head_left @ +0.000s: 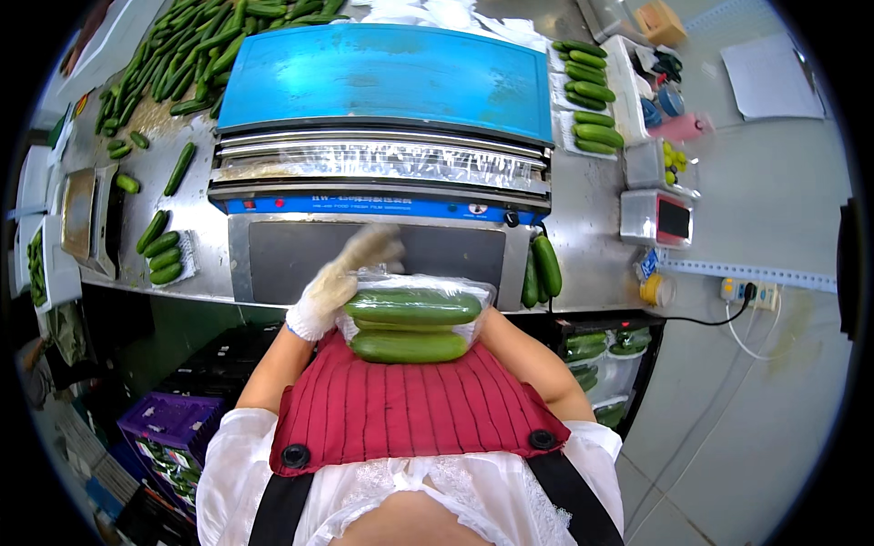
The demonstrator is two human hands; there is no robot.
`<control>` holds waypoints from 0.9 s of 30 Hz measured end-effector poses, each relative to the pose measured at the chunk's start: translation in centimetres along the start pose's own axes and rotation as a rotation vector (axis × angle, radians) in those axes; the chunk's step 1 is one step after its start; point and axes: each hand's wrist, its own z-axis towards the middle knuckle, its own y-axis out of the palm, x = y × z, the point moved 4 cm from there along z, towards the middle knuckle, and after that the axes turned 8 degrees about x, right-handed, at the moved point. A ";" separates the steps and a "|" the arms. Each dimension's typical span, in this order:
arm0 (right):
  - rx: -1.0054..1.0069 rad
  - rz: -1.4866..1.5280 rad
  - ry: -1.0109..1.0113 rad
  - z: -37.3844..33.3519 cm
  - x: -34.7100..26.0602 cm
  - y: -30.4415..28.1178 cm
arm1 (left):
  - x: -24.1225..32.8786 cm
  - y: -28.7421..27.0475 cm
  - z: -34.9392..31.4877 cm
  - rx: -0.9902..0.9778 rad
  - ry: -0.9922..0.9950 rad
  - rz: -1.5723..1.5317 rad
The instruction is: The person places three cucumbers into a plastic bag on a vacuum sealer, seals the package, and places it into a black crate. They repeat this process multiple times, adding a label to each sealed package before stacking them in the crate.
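A pale wall (783, 209) flanks the steel table (584, 202)

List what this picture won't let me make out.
All in the head view:
- Right hand: hidden behind the film-wrapped cucumber pack; its grip is unseen.
- Left hand: finger outlines lost to blur.
- Loose cucumber pile: far end cut off by the top edge.

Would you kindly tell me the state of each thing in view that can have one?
Cucumber pack: film-wrapped, in front of the red apron
Left hand: gloved, fingers extended, partly blurred
Right hand: hidden, apparently behind the pack
Film wrapping machine: blue cover on; power unclear
Cucumber pile: loose, unwrapped
Black plug: seated in the socket
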 end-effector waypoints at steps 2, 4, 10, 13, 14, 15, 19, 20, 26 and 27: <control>0.120 -0.109 -0.119 -2.2 0.2 -2.7 | -2.1 -1.9 -0.7 -0.060 -0.166 -0.156; 0.371 -0.813 -0.560 -4.3 -1.7 -1.2 | -3.5 -1.7 -0.5 -0.040 -0.272 -0.332; 0.440 0.162 -0.655 -7.3 -3.3 -0.6 | -4.9 0.7 1.7 0.372 -0.376 -0.449; 0.475 0.236 -1.139 -10.2 -5.4 -0.8 | -2.9 1.3 4.2 0.337 -0.014 -0.143; 0.474 0.189 -1.141 -11.6 -5.3 -0.5 | -2.2 2.1 5.3 0.328 0.037 -0.146; 0.472 0.139 -1.138 -12.8 -5.0 0.0 | -1.1 4.1 6.4 0.329 -0.098 -0.391; 0.314 0.049 -1.297 -12.7 -4.1 3.2 | -0.5 10.8 6.5 0.206 0.650 0.570; 0.441 -0.105 -1.408 -13.6 -4.4 3.4 | -1.0 14.1 6.0 0.082 0.708 0.766; 0.478 0.323 -1.435 -23.2 -2.2 0.4 | -7.6 21.6 6.6 -0.548 0.208 0.585; 0.613 0.329 -1.523 -25.3 -1.6 -1.5 | -9.1 21.8 6.4 -0.564 -0.067 0.271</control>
